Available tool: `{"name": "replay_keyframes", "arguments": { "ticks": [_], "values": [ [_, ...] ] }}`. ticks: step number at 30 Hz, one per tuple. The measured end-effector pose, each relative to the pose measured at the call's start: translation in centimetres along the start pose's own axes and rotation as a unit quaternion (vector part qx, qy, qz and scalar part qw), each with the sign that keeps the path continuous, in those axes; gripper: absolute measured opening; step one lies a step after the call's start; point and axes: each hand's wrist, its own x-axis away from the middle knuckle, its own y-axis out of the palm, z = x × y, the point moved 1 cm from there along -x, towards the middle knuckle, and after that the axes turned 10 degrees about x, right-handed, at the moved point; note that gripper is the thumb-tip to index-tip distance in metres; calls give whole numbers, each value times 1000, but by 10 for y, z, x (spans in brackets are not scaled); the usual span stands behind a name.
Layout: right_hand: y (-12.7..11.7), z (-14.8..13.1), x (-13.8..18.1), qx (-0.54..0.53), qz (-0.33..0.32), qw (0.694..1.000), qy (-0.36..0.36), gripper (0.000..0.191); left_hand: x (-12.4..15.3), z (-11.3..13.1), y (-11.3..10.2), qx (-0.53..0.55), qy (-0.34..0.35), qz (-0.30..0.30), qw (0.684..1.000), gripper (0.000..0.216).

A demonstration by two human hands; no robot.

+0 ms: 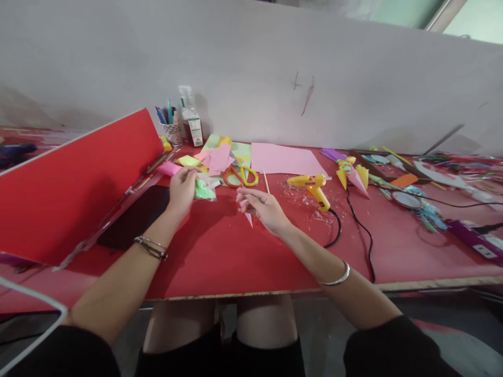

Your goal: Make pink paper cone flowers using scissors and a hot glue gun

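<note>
My left hand (pixel 182 189) is closed, its fingertips pinched together. A small clear bag with light-green stuff inside (pixel 205 190) sticks out from under its fingers. My right hand (pixel 266 207) has its fingers bent round a small pink paper cone (pixel 247 215), whose point hangs downward. Most of the cone is hidden by the fingers. Between and beyond the two hands lie scissors with red and yellow handles (pixel 250 177). A thin wooden stick (pixel 266 181) lies just past my right hand.
A yellow hot glue gun (pixel 312 187) with a black cable lies to the right, glue scraps around it. Pink paper (pixel 286 158) and cut pieces lie behind. A red board (pixel 78 183) leans at left. A bottle (pixel 192 123) and pen cup (pixel 173 133) stand by the wall.
</note>
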Motion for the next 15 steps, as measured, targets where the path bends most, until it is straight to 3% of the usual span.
{"name": "replay_keyframes", "arguments": {
  "ticks": [6,9,11,15],
  "values": [
    [1,0,1,65,-53,996,-18,33,-2,-4,0,28,-4,30,999,7],
    [-1,-1,1,59,-20,998,-31,40,-5,-8,0,44,-19,48,998,6],
    [-2,-2,1,61,-5,997,-46,35,-6,-10,0,46,-24,55,997,8],
    [-1,-1,1,98,-39,994,-42,15,-8,-14,-1,30,-46,59,997,12]
  ]
}}
